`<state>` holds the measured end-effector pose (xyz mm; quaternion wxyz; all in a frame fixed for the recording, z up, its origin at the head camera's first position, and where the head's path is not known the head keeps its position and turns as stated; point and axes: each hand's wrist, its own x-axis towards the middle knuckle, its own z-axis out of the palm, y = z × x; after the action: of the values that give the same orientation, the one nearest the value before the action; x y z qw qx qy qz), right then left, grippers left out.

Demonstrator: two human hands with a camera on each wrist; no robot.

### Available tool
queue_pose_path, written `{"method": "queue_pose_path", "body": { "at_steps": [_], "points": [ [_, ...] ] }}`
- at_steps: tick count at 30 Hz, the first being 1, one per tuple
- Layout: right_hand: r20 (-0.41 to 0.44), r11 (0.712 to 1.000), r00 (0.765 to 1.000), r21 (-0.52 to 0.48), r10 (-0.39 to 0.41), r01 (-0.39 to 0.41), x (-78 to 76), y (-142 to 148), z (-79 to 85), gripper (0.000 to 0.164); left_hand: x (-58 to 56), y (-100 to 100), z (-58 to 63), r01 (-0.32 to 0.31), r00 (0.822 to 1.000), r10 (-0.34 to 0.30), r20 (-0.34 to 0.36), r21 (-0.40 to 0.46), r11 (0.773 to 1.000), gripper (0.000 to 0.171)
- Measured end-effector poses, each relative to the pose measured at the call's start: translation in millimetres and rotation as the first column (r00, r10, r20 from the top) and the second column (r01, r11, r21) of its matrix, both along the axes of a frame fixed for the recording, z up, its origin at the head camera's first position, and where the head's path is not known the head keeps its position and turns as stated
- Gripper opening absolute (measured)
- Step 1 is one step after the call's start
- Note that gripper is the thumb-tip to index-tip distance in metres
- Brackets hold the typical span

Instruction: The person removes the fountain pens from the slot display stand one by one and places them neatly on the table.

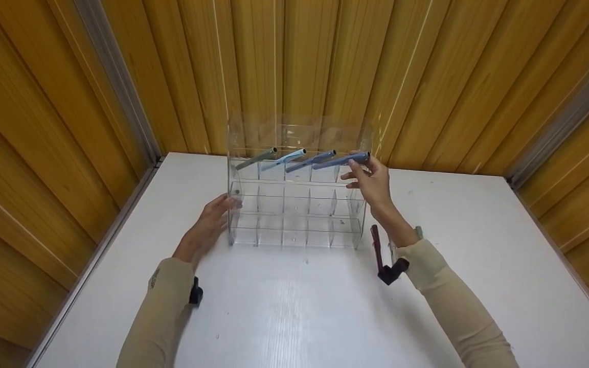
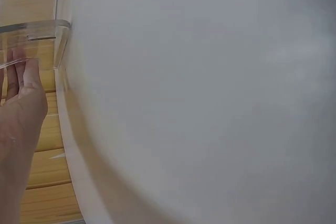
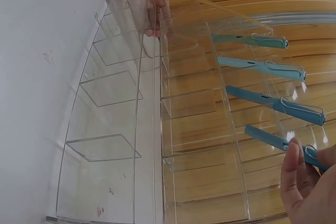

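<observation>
A clear acrylic pen rack (image 1: 294, 214) with tiered compartments stands on the table. In its top row three pens lean in a line: a grey-green pen (image 1: 256, 159), a light blue pen (image 1: 284, 160) and a blue pen (image 1: 311, 161). My right hand (image 1: 374, 181) pinches another blue pen (image 3: 265, 136) by its upper end, at the right of that row. This pen slants like the others; whether its lower end rests in a compartment I cannot tell. My left hand (image 1: 215, 214) touches the rack's left side, its fingers (image 2: 31, 72) fairly straight against the clear panel.
A dark red pen (image 1: 376, 245) lies on the white table (image 1: 274, 306) right of the rack. Near it, a grey-green pen (image 1: 419, 231) is partly hidden by my right wrist. Yellow wood-look walls (image 1: 304, 61) rise behind and at both sides.
</observation>
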<state>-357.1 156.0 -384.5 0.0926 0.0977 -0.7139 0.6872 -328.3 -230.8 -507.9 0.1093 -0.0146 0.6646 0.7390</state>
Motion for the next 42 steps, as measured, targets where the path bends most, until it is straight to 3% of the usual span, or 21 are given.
{"method": "queue_pose_path", "body": {
  "at_steps": [9,16,24,30,35,42],
  "points": [
    [-0.122,0.996,0.989,-0.052,-0.081,0.075,12.0,11,7.4,0.035,-6.8,0,4.6,0.06,0.995,-0.061,-0.074,-0.016,0.998,0.07],
    [-0.138,0.981,0.973,-0.087,-0.184,0.173,18.6,26,13.5,0.037,-11.2,7,6.8,0.074,0.996,-0.075,-0.042,-0.037,0.997,0.074],
    [-0.149,0.973,0.972,-0.171,-0.181,0.155,20.9,41,21.9,0.042,-17.1,8,9.8,0.068,0.998,-0.069,-0.008,-0.022,0.997,0.083],
    [-0.116,0.962,0.973,-0.214,-0.2,0.172,23.8,56,21.3,0.04,-20.3,8,11.7,0.059,0.998,-0.059,0.015,-0.009,0.998,0.081],
    [-0.066,0.967,0.978,-0.179,-0.196,0.181,26.8,70,18.0,0.043,-26.6,9,13.5,0.012,0.998,-0.014,0.058,0.044,0.999,0.086],
    [-0.03,0.972,0.98,-0.132,-0.198,0.192,31.5,88,9.2,0.047,-30.3,13,12.4,0.007,1.0,-0.009,0.026,0.053,0.999,0.075]
  ]
}}
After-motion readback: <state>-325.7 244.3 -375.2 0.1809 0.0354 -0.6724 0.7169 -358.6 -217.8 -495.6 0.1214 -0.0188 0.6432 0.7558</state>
